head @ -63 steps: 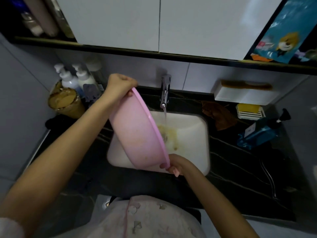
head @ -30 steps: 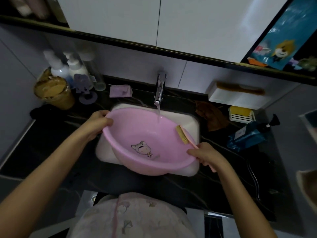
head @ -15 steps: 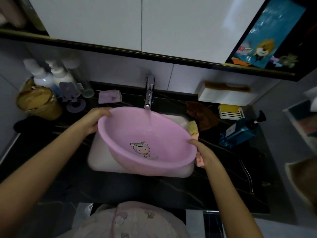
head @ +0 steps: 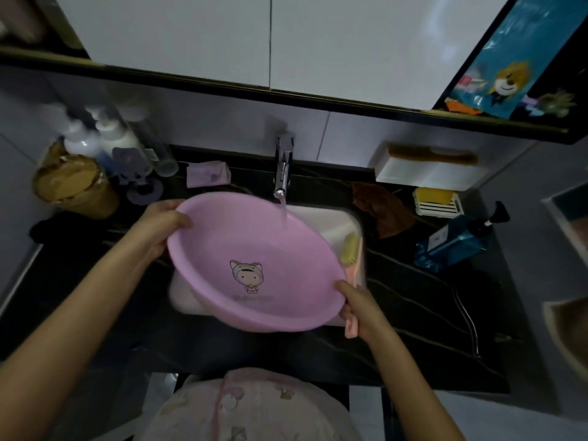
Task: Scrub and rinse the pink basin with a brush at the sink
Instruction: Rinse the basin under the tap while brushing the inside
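My left hand [head: 162,224] and right hand [head: 359,308] curl round opposite pink basin [head: 254,249] rims, the right also clamping brush [head: 350,249]; I'd guess the basin is light, stiff, wet-slick.

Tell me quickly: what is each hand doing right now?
Left hand: grips the basin by its far left rim.
Right hand: grips the brush handle, thumb over the basin's near right rim.
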{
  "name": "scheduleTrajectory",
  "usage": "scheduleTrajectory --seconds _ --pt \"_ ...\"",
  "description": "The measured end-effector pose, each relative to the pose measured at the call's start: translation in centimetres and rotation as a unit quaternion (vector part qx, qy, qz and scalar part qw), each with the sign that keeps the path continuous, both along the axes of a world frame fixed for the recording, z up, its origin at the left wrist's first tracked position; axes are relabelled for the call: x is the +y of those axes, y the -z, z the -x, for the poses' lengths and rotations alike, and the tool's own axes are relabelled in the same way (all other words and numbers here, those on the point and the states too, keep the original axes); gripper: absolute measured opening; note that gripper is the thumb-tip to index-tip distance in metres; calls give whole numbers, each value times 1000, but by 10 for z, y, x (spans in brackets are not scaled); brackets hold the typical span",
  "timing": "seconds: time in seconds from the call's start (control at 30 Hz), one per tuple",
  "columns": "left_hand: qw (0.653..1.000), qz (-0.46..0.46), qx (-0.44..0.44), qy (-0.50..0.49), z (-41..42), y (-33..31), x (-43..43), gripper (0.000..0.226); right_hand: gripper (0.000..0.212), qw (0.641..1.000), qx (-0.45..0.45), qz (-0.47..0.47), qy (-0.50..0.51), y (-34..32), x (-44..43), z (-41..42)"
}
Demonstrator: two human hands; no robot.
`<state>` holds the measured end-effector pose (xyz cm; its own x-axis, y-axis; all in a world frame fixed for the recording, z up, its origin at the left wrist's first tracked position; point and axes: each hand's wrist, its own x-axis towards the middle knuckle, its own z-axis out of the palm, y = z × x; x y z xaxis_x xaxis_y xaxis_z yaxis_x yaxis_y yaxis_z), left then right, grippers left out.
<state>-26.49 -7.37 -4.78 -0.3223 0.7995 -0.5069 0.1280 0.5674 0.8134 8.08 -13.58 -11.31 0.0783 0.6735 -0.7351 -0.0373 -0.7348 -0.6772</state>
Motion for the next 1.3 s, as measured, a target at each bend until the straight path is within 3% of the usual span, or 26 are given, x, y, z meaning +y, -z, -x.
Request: scheduleTrajectory --seconds 0.23,0.33,0.43,0.53,0.63,0.7,0.77,0.9,1.03,1.17,1.23,1.3 --pt "993 19 84 83 -8 -19 52 59 15 974 -106 50 -194 12 0 33" --pt "994 0 45 97 -8 -25 55 74 18 948 -103 99 -284 17 -4 45" --pt "995 -24 16 94 -6 -27 29 74 20 942 -91 125 -299 24 -4 53" --pt "983 -66 137 105 -23 -17 -5 71 24 936 -122 101 -314 28 -4 52" --pt "955 -111 262 82 -33 -2 -14 73 44 909 -159 73 -379 27 1 43" --pt "949 -119 279 87 -25 1 -5 71 54 873 -222 31 -433 27 11 35" --pt "939 -121 304 107 -16 -4 9 69 55 808 -285 -47 -513 30 29 26" --pt "912 -130 361 141 -14 -19 28 62 48 693 -260 -83 -667 27 70 29" --pt "888 -119 413 165 -23 -24 31 67 45 639 -347 -97 -680 16 110 42" --pt "876 -118 432 178 -26 -30 34 64 59 505 -519 -229 -651 13 140 50" --pt "869 -119 445 181 -23 -31 34 62 65 484 -553 -282 -617 19 148 51" --pt "864 -120 455 178 -16 -32 33 61 67 500 -531 -285 -622 27 149 47"
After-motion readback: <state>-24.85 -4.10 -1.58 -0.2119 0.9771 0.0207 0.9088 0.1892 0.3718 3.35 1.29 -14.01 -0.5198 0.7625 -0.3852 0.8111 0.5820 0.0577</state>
